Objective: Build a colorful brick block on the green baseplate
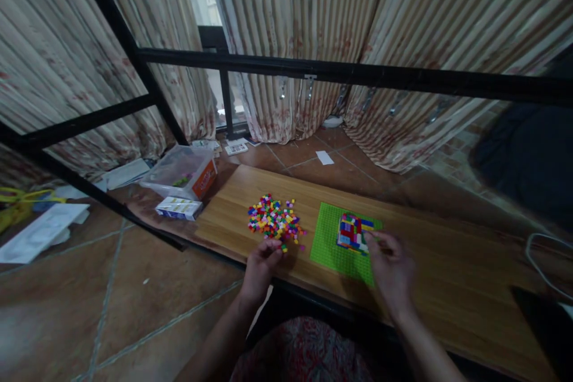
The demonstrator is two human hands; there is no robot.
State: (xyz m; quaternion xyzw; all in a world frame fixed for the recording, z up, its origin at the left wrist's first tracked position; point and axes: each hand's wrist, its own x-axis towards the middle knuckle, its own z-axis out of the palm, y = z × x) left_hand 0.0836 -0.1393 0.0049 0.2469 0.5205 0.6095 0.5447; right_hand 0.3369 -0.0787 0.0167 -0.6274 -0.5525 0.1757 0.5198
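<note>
A green studded baseplate lies on the wooden table, with a low block of multicoloured toy bricks built on it. My right hand is at the right side of that build, its fingers closed in a pinch; what is between them, if anything, is hidden. A loose pile of small toy bricks is spread on the wood left of the baseplate. At the pile's near edge is my left hand, thumb and fingers closed, with a small green and yellow brick at the tips.
A clear plastic box with an orange label stands at the left end of the wooden table, beside a small white and blue carton. A black metal frame crosses beyond the table, before striped curtains. A white cable loops at right.
</note>
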